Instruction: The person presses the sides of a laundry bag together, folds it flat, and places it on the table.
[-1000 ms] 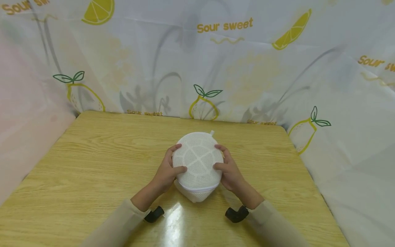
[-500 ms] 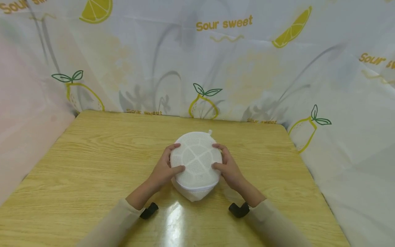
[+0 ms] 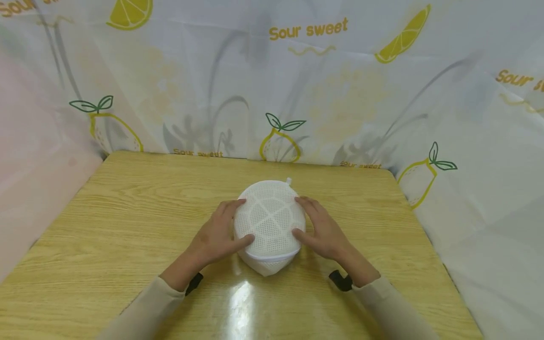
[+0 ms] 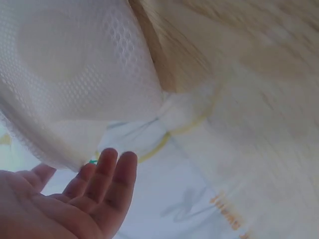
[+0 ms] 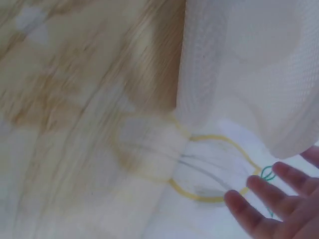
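A white mesh laundry bag (image 3: 269, 217), rounded on top with crossing ribs, sits on the wooden table (image 3: 148, 203). Its white zip edge (image 3: 272, 258) runs along the near side, and a small tab (image 3: 289, 181) sticks up at the far right. My left hand (image 3: 217, 236) is at the bag's left side, thumb and fingers spread and loosely extended. On the right side, my right hand (image 3: 326, 231) is likewise spread, its fingertips close to the mesh. In both wrist views the fingers lie loose beside the mesh bag (image 4: 70, 64) rather than curled round it.
Black wrist mounts (image 3: 340, 280) show under both sleeves. A white cloth (image 3: 323, 94) with lemon prints hangs behind the table's far edge and along its sides. Light glares on the table's front.
Both hands have loosened their grip on the mesh laundry bag and spread outward, wrists moving apart. The bag has shifted slightly left in the view.
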Demonstrator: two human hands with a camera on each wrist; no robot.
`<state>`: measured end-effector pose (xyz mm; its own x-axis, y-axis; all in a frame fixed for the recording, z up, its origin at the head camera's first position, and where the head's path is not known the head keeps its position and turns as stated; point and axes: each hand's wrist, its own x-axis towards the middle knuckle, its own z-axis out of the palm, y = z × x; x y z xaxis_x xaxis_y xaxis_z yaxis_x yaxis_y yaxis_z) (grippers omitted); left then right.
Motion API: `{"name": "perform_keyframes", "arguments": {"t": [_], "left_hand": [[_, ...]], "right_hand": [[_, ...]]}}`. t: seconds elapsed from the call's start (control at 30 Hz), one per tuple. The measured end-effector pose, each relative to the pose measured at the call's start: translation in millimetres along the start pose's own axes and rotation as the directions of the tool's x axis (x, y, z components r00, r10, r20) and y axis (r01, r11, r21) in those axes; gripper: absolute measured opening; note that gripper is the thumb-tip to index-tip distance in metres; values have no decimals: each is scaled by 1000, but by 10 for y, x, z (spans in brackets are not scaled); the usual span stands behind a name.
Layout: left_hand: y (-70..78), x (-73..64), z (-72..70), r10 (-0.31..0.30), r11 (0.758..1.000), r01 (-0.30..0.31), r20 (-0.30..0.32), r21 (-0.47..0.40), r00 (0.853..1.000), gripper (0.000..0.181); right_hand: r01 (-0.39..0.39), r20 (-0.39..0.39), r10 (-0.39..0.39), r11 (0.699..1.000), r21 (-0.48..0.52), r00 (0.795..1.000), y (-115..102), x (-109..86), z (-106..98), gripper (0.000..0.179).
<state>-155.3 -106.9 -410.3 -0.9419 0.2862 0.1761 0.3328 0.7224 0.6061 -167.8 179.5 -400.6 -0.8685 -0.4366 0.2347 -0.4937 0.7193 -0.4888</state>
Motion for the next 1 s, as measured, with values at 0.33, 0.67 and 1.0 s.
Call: {"name": "perform_keyframes", "arguments": {"t": [0.33,0.67,1.0], "left_hand": [[-6,-16,3,205,939,-185,-38,290,978,105],[-37,-25,38,225,889,-199,-15,412,974,108],[-67,-9,28,181,853,-182,49,489,982,109]], "right_hand": [[115,-12,-124,947,-298,992,0,-20,16,78],[118,40,-111,927,-357,993,3,-34,36,80],[126,74,-105,908,-399,992,-32,-5,102,83]]}}
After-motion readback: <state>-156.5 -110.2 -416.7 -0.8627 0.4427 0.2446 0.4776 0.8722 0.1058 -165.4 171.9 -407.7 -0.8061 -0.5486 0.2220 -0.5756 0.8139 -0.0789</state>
